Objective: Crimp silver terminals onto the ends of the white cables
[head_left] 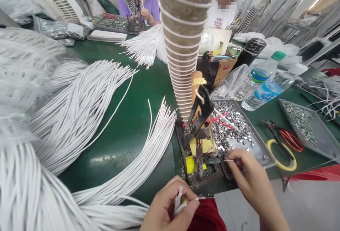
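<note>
My left hand [171,204] is closed around several short white wire ends [178,201] at the bottom middle, a thin tip sticking out past thumb and forefinger. By the front corner of a grey tray [261,149] of small metal pieces [233,123], my right hand [248,174] pinches a thin, light sliver too small to name. Between and beyond my hands stands a bench fixture [199,160] with a black toothed bracket [199,112] and yellow pads. A fanned bundle of white wires [138,167] lies to its left on the green table [119,128].
A ribbed hose [183,47] hangs over the fixture. Larger white wire bundles [79,107] fill the left. Rightward are water bottles [265,89], red-handled pliers [289,139], a tape roll [281,155] and another parts tray [313,128]. Two people [152,8] sit across the table.
</note>
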Motion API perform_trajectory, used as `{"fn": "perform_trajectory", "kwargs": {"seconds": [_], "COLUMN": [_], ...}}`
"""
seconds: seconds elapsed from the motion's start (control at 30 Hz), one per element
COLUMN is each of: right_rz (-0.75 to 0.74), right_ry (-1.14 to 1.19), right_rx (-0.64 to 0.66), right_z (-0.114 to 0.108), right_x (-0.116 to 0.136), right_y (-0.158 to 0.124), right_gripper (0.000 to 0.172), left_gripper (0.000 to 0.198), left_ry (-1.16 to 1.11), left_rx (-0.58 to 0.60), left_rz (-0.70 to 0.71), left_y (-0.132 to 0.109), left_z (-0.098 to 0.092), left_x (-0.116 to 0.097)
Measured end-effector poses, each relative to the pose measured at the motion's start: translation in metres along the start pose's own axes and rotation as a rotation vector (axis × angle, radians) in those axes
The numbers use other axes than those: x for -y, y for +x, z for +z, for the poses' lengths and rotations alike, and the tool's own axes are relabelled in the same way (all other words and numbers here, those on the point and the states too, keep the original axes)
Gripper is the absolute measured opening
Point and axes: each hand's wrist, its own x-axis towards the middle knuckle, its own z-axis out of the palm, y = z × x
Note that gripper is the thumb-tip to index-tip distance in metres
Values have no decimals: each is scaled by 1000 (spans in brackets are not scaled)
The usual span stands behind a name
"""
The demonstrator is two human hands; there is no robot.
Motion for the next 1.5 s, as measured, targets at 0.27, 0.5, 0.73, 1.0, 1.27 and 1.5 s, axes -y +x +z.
{"fn": "perform_trajectory", "kwargs": {"seconds": [0.27, 0.5, 0.73, 1.0, 1.27, 1.5], "right_rz": [-145, -219, -287, -377, -383, -269], "right_ry": [355, 364, 281, 190, 59, 18], "right_rx": [-49, 5, -64, -180, -260, -336], "right_z": [16, 24, 23, 29, 35, 42], "right_x": [47, 58, 53, 51, 59, 72], "right_y": [-24, -22, -26, -33, -28, -29], "right_gripper": [15, 21, 25, 23, 19, 14], "left_gripper": [20, 18, 16, 14, 15, 14], "left_ry": [-19, -134, -224, -238, -320, -231], "left_rx": [-4, 98, 41, -24, -4, -16], "left_rz": [63, -33, -91, -128, -109, -59], "left_y": [9, 12, 11, 15, 15, 16], "left_z": [3, 4, 6, 8, 5, 4], "left_x": [-14, -21, -22, -31, -28, -24]}}
